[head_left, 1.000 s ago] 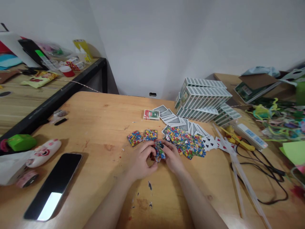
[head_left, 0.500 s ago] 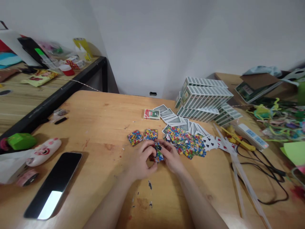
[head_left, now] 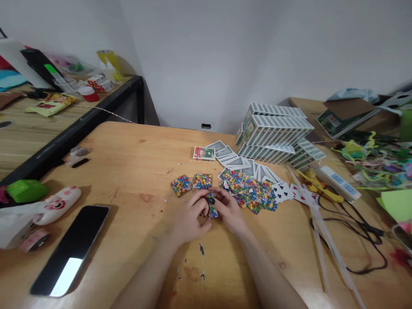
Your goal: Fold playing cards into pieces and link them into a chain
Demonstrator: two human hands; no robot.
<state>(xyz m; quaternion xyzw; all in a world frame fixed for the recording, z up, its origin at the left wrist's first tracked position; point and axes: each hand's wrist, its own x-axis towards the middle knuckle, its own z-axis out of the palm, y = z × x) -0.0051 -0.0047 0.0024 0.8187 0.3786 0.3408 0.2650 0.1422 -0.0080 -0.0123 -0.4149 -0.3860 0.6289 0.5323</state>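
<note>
Between my two hands is a small multicoloured patterned piece, with something dark at its top; the fingers hide much of it. My left hand is curled round its left side. My right hand pinches it from the right. Just beyond them lie two square multicoloured pieces, side by side. A heap of similar multicoloured pieces spreads to the right of my right hand. Behind the heap, grey-backed playing cards are fanned out, near a boxed deck.
Striped boxes are stacked at the back right. A phone and a white plush-like item lie left. On the right are clear strips, a power strip, yellow pliers-like tool and black cables.
My fingers have closed in a little around the small piece, and less of it shows. The whole view has shifted slightly.
</note>
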